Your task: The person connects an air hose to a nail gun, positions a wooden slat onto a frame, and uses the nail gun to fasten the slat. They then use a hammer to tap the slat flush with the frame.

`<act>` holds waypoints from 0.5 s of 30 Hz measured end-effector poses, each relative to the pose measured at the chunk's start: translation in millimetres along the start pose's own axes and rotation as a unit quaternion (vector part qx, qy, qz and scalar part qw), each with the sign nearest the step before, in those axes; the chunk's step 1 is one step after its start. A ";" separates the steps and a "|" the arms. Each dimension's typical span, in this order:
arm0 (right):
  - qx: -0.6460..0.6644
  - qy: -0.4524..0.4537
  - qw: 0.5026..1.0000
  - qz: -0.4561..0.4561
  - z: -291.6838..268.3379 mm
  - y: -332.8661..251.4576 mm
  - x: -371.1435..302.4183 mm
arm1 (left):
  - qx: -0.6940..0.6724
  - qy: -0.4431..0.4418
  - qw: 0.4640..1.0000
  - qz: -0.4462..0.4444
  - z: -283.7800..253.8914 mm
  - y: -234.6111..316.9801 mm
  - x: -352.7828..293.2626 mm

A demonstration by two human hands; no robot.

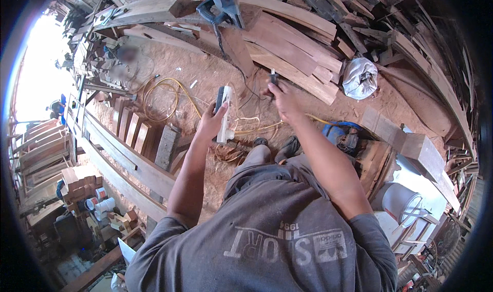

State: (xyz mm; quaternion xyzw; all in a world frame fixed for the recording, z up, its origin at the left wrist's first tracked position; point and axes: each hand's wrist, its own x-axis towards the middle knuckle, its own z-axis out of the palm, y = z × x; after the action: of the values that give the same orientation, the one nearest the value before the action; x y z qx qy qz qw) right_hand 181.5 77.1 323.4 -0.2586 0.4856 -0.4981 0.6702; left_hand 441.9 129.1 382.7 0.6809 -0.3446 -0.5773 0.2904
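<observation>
Plug (273, 78) and strip (223, 134) are held apart near the centre of the frame.
The strip, just left of centre, is gripped by the left hand (209, 122), thumb along its side and fingers wrapped round it, apparently so that it is steadied while its upper part is left uncovered. The plug, above and to the right, is pinched between the right hand's (283, 102) thumb and fingers; its prongs are left bare toward the top edge, presumably to be kept clear of the grip. At upper centre, the tool (224, 5) is rested on timber (239, 51), probably so that both hands are freed.
</observation>
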 end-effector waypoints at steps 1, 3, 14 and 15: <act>-0.068 -0.004 0.998 -0.018 -3.6 12.3 6.9 | 0.007 -0.003 1.000 0.009 5.4 13.5 -4.5; -0.243 -0.021 0.970 -0.010 -11.8 33.7 24.2 | 0.021 -0.005 0.999 0.025 13.5 35.8 -8.8; -0.106 -0.319 0.931 0.138 -1.3 108.7 3.1 | 0.237 -0.193 0.952 0.031 25.2 83.1 -77.2; -0.094 -0.296 0.932 0.187 18.2 114.7 4.0 | 0.229 -0.185 0.948 0.122 28.8 48.3 -80.6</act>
State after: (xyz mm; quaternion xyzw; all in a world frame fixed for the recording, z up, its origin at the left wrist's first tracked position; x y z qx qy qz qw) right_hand 246.0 113.5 233.7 -0.3604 0.3496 -0.2168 0.8372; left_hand 399.3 165.4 463.6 0.5635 -0.5953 -0.5588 0.1260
